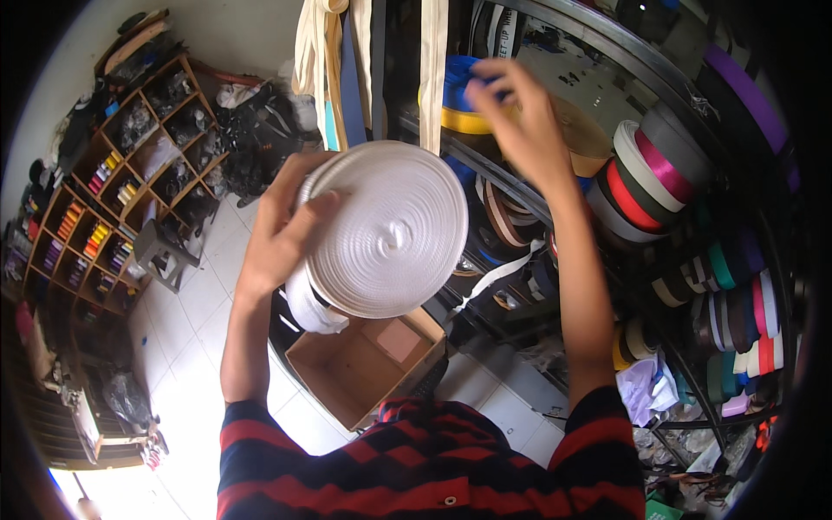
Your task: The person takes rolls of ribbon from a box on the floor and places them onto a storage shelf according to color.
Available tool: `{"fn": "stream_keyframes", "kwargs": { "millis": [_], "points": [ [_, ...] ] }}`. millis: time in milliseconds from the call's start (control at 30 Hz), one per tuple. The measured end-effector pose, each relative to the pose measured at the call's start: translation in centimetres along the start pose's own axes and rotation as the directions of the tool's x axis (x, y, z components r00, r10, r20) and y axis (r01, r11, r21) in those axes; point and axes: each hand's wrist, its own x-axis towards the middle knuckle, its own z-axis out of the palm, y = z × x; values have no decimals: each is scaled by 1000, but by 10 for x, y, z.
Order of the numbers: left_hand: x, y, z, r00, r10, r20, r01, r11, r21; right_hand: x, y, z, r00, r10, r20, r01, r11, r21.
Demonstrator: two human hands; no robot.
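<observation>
My left hand point(290, 221) grips a large flat roll of white webbing point(390, 230) at its left edge, with the thumb over the coiled face. Below it, partly hidden, hangs a second piece or roll of white tape point(314, 308); whether the hand holds that as well I cannot tell. My right hand point(520, 121) is raised at the shelf, a little blurred, with its fingers apart and nothing visible in them. It is nearest to a blue roll point(459, 82) resting on a yellow roll point(465, 120), and a tan roll point(579, 139) lies behind its wrist.
A cardboard box point(347, 373) stands below the white roll. Black metal shelving point(494, 165) full of coloured webbing rolls runs along the right. Cream strips point(432, 69) hang down ahead. At the left stand a wooden cubby rack point(113, 186) with thread spools and a grey stool point(163, 247).
</observation>
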Motion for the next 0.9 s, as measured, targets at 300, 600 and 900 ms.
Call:
{"fn": "stream_keyframes", "kwargs": {
  "millis": [300, 600, 900],
  "points": [
    [8, 2, 57, 926, 297, 233, -307, 952, 7, -92, -13, -8, 917, 59, 394, -211, 911, 354],
    [-4, -6, 111, 965, 212, 154, -141, 916, -375, -115, -31, -55, 925, 206, 318, -276, 942, 193],
    [-12, -23, 133, 970, 241, 27, -231, 953, -196, -106, -34, -89, 970, 144, 194, -158, 986, 56]
  ]
}}
